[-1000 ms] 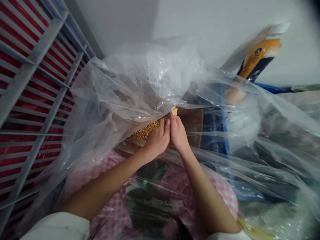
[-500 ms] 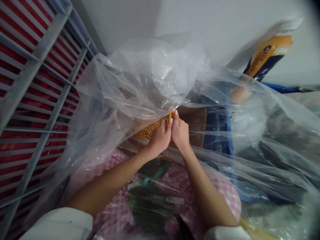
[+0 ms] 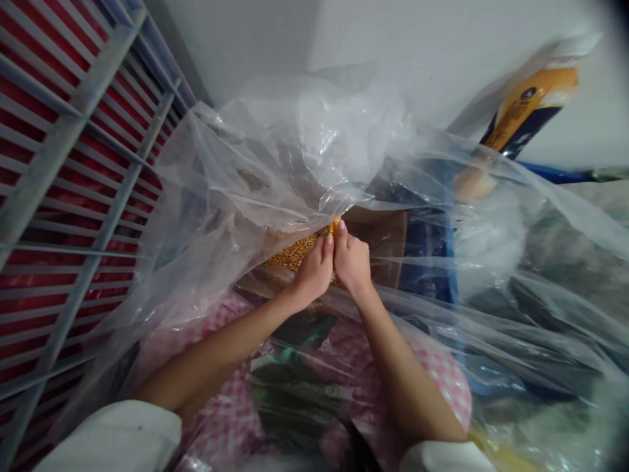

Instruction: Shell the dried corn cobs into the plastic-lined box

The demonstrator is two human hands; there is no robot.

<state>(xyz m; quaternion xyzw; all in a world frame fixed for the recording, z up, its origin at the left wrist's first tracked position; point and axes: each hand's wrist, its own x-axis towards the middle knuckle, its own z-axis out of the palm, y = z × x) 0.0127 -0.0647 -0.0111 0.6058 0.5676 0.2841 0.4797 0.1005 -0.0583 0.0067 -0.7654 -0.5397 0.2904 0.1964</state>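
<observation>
The left hand and right hand are curled and meet at the fingertips, closed around a ridge of dried yellow corn kernels. The kernels run off toward 9 o'clock from the left hand, and a small bit shows above the fingertips at 12 o'clock. Whether they sit on a cob is hidden.

A clear plastic sheet billows over the hands from 9 round to 3 o'clock, and the kernels lie just under its edge. Beside them at 3 o'clock is a brown cardboard surface, then a blue crate edge. An orange and navy packet leans at 2 o'clock. A grey metal rack with red behind it stands at 10 o'clock. Pink gingham cloth lies at 7 o'clock, below the white sleeves.
</observation>
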